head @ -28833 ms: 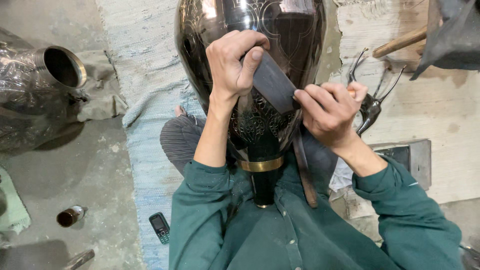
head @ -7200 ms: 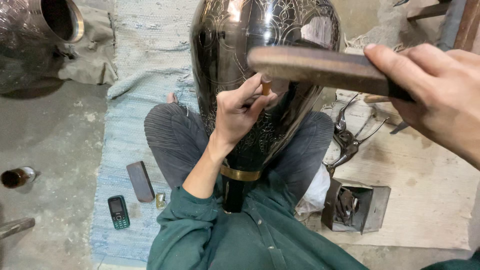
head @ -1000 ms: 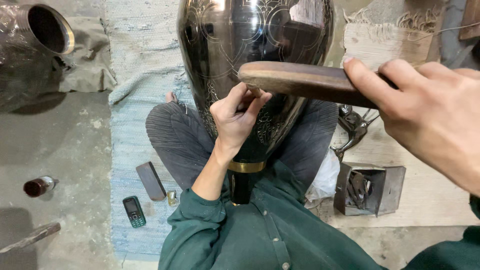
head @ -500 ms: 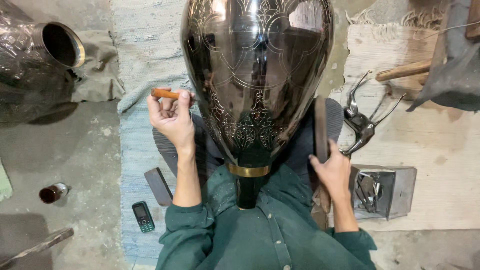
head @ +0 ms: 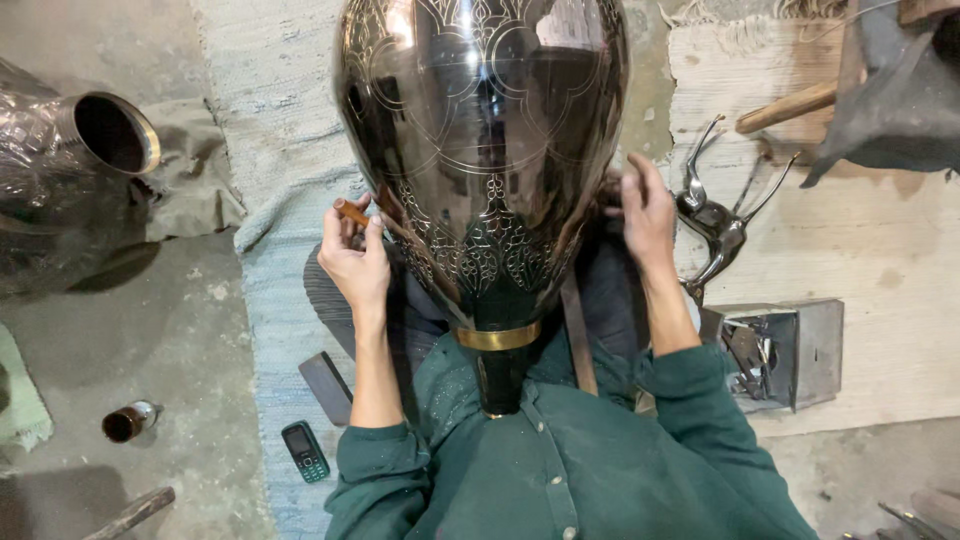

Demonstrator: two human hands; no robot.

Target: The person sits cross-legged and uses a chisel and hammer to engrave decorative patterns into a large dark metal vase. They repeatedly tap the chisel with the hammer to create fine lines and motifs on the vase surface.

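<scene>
A large dark metal vase (head: 480,150) with fine engraved patterns lies in my lap, its brass-banded neck (head: 498,337) pointing at my chest. My left hand (head: 355,258) is closed on a small brown-handled chisel (head: 349,211), with its tip against the vase's left side. My right hand (head: 640,212) rests against the vase's right flank with its fingers apart and nothing in it. A long brown handle (head: 576,335) lies along my lap below that hand, with its head hidden.
I sit on a pale blue rug (head: 270,150). A second metal vessel (head: 100,150) lies at the far left. A phone (head: 304,452), a dark flat block (head: 325,386) and a small cup (head: 128,421) lie by my left. At right are a metal box (head: 790,350), curved metal tools (head: 715,225) and a wooden handle (head: 790,105).
My right hand lowered the hammer it held a second ago, let it go and rose to the vase's right side. My left hand brought the chisel back in against the vase.
</scene>
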